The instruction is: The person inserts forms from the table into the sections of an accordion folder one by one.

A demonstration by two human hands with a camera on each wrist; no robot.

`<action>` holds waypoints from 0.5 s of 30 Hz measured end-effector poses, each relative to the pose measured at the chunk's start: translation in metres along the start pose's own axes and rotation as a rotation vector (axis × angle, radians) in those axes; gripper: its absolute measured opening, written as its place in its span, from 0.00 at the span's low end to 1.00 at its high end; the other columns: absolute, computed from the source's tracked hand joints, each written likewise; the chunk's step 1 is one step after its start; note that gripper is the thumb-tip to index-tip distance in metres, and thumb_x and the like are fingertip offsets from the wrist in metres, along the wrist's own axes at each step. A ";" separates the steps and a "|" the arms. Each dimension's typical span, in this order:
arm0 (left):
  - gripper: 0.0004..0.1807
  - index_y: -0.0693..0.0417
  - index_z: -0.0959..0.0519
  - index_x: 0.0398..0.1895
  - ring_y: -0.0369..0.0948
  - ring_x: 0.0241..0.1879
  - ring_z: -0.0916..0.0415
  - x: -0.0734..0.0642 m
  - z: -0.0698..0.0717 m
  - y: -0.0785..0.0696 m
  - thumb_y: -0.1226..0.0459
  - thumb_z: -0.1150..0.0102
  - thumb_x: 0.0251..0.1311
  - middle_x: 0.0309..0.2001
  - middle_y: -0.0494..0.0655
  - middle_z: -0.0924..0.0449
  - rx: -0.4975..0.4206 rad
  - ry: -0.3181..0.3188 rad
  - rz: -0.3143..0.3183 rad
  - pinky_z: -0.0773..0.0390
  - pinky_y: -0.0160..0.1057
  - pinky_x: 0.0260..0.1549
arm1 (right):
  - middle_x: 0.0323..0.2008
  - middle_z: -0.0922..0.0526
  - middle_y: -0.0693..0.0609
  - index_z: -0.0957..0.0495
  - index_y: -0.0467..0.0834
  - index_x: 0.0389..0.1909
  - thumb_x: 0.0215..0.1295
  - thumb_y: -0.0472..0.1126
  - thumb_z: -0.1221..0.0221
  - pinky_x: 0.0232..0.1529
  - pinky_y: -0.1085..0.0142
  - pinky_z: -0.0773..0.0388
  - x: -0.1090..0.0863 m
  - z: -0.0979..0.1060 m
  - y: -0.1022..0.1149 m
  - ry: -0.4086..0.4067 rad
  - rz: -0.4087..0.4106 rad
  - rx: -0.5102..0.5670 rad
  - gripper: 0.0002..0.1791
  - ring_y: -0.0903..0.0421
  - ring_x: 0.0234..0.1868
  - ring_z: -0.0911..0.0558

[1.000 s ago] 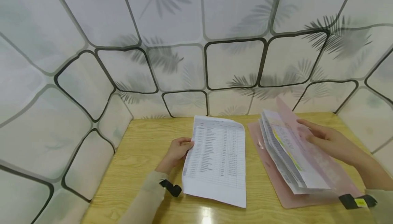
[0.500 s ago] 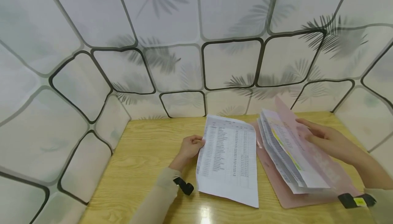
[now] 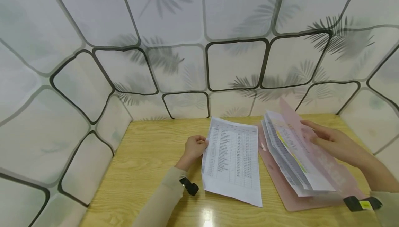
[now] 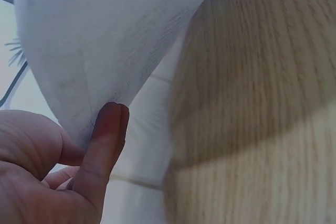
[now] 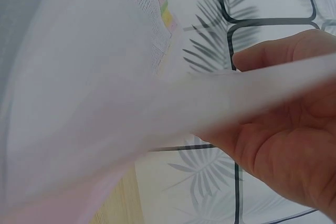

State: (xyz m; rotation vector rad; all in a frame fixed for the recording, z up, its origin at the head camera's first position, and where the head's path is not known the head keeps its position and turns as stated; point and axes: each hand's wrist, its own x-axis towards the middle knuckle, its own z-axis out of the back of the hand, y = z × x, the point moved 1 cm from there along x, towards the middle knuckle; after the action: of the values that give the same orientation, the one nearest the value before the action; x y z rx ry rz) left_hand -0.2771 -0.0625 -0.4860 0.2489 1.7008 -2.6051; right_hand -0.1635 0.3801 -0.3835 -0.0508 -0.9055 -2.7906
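A printed sheet of paper [image 3: 232, 161] with a table of rows is pinched at its left edge by my left hand [image 3: 194, 148], and tilts up over the table. The left wrist view shows the sheet's underside, with the thumb and fingers [image 4: 107, 135] on either side of its edge. To the right, a translucent pink plastic folder [image 3: 277, 182] stands open with several printed papers [image 3: 291, 151] inside, one marked with yellow strips. My right hand [image 3: 335, 144] holds the folder's raised front cover [image 5: 173, 103] between thumb and fingers. The sheet's right side is close beside the folder's left edge.
The wood-grain table [image 3: 149, 144] runs back to a wall [image 3: 237, 64] patterned with dark outlines and grey leaves. Patterned panels also close in the left and right sides. A black wrist strap sits on each sleeve [image 3: 162, 192].
My left hand has carried the sheet to the right, nearer the folder, and the sheet has tilted slightly. My right hand and the folder have stayed in place.
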 end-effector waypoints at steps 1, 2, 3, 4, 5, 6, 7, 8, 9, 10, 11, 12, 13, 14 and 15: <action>0.10 0.65 0.16 0.48 0.41 0.33 0.19 0.000 0.000 -0.001 0.66 0.37 0.71 0.41 0.59 0.11 0.005 -0.001 0.000 0.23 0.32 0.28 | 0.70 0.28 0.26 0.39 0.52 0.82 0.80 0.43 0.43 0.41 0.82 0.31 0.000 0.000 0.000 0.002 -0.001 0.000 0.33 0.81 0.53 0.30; 0.10 0.65 0.16 0.48 0.41 0.33 0.18 0.001 0.000 -0.002 0.66 0.37 0.71 0.41 0.59 0.11 0.005 -0.001 0.001 0.23 0.32 0.28 | 0.70 0.28 0.26 0.39 0.53 0.82 0.80 0.43 0.43 0.41 0.82 0.32 0.000 0.000 0.000 0.005 -0.004 -0.001 0.33 0.79 0.55 0.28; 0.10 0.65 0.16 0.48 0.41 0.34 0.18 0.001 0.000 -0.003 0.66 0.37 0.71 0.41 0.59 0.10 0.006 0.000 -0.004 0.22 0.32 0.28 | 0.71 0.28 0.26 0.39 0.53 0.82 0.80 0.44 0.43 0.42 0.83 0.32 0.000 0.000 0.000 0.008 -0.006 -0.003 0.33 0.76 0.56 0.26; 0.10 0.65 0.16 0.48 0.41 0.34 0.17 0.001 0.000 -0.004 0.66 0.37 0.71 0.41 0.60 0.10 -0.001 0.003 -0.004 0.21 0.32 0.28 | 0.71 0.28 0.26 0.39 0.53 0.82 0.80 0.43 0.43 0.42 0.83 0.32 0.000 0.000 0.000 0.009 -0.005 -0.001 0.33 0.75 0.56 0.26; 0.10 0.66 0.16 0.48 0.41 0.34 0.17 0.001 0.000 -0.005 0.67 0.37 0.71 0.42 0.60 0.10 -0.008 0.008 -0.004 0.21 0.32 0.28 | 0.71 0.29 0.26 0.39 0.53 0.82 0.80 0.43 0.43 0.42 0.84 0.32 0.000 0.000 0.000 0.009 -0.006 0.001 0.34 0.77 0.57 0.26; 0.11 0.66 0.16 0.49 0.41 0.34 0.17 0.001 0.000 -0.006 0.67 0.38 0.71 0.42 0.60 0.10 -0.027 0.017 0.001 0.20 0.32 0.28 | 0.71 0.29 0.26 0.39 0.53 0.82 0.80 0.43 0.43 0.42 0.84 0.32 0.000 0.000 0.000 0.008 -0.005 0.004 0.34 0.78 0.58 0.27; 0.11 0.67 0.16 0.49 0.41 0.34 0.16 0.001 0.000 -0.006 0.67 0.38 0.70 0.42 0.61 0.10 -0.042 0.025 0.002 0.20 0.33 0.28 | 0.71 0.29 0.26 0.39 0.52 0.82 0.80 0.43 0.43 0.42 0.84 0.33 0.000 0.000 0.001 0.006 -0.001 0.007 0.34 0.78 0.57 0.27; 0.12 0.68 0.17 0.50 0.40 0.33 0.16 0.002 0.000 -0.007 0.68 0.38 0.70 0.42 0.61 0.10 -0.063 0.033 0.008 0.19 0.32 0.28 | 0.71 0.28 0.26 0.39 0.52 0.82 0.80 0.43 0.43 0.41 0.84 0.33 0.000 0.000 0.001 0.005 0.003 0.007 0.33 0.77 0.56 0.27; 0.12 0.69 0.17 0.50 0.40 0.33 0.17 0.002 0.000 -0.007 0.68 0.38 0.70 0.43 0.62 0.10 -0.084 0.039 0.018 0.19 0.32 0.28 | 0.70 0.28 0.26 0.39 0.52 0.82 0.80 0.42 0.43 0.41 0.84 0.33 0.001 -0.001 0.001 0.002 0.007 0.009 0.33 0.80 0.55 0.29; 0.12 0.69 0.17 0.51 0.39 0.32 0.17 0.001 0.000 -0.008 0.68 0.39 0.71 0.43 0.61 0.10 -0.105 0.045 0.032 0.19 0.32 0.28 | 0.70 0.28 0.26 0.39 0.51 0.82 0.80 0.42 0.43 0.41 0.83 0.33 0.001 -0.001 0.001 -0.001 0.011 0.012 0.33 0.83 0.53 0.32; 0.12 0.69 0.17 0.51 0.39 0.32 0.17 0.001 0.000 -0.009 0.68 0.39 0.71 0.43 0.61 0.10 -0.120 0.049 0.039 0.19 0.31 0.28 | 0.70 0.28 0.26 0.38 0.51 0.82 0.80 0.42 0.43 0.41 0.83 0.33 0.001 -0.001 0.002 -0.003 0.014 0.012 0.33 0.83 0.53 0.32; 0.12 0.70 0.17 0.51 0.38 0.32 0.18 0.001 0.000 -0.010 0.69 0.39 0.71 0.43 0.61 0.11 -0.133 0.050 0.045 0.19 0.31 0.27 | 0.70 0.28 0.26 0.38 0.51 0.82 0.80 0.41 0.43 0.40 0.82 0.33 0.001 -0.001 0.002 -0.004 0.017 0.011 0.33 0.82 0.52 0.32; 0.13 0.70 0.18 0.51 0.38 0.32 0.18 0.001 0.000 -0.010 0.69 0.39 0.70 0.42 0.61 0.11 -0.141 0.049 0.046 0.20 0.31 0.27 | 0.70 0.28 0.26 0.38 0.51 0.82 0.80 0.41 0.43 0.40 0.82 0.33 0.001 0.000 0.002 -0.004 0.018 0.009 0.33 0.82 0.51 0.32; 0.12 0.70 0.18 0.51 0.38 0.31 0.19 0.000 0.001 -0.012 0.69 0.39 0.70 0.42 0.61 0.11 -0.151 0.047 0.050 0.20 0.31 0.27 | 0.70 0.28 0.26 0.38 0.51 0.82 0.80 0.42 0.43 0.41 0.83 0.33 0.001 0.000 0.002 -0.003 0.017 0.008 0.33 0.83 0.52 0.33; 0.12 0.70 0.18 0.51 0.38 0.31 0.19 0.000 0.001 -0.013 0.69 0.39 0.70 0.42 0.61 0.11 -0.159 0.046 0.052 0.20 0.31 0.26 | 0.70 0.28 0.26 0.39 0.51 0.82 0.80 0.42 0.43 0.41 0.83 0.33 0.001 0.000 0.002 0.000 0.015 0.009 0.33 0.84 0.52 0.33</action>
State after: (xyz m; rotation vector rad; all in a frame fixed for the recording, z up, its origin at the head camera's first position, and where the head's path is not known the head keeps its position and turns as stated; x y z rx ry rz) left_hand -0.2782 -0.0587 -0.4740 0.3453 1.8776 -2.4298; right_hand -0.1638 0.3782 -0.3825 -0.0563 -0.9146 -2.7722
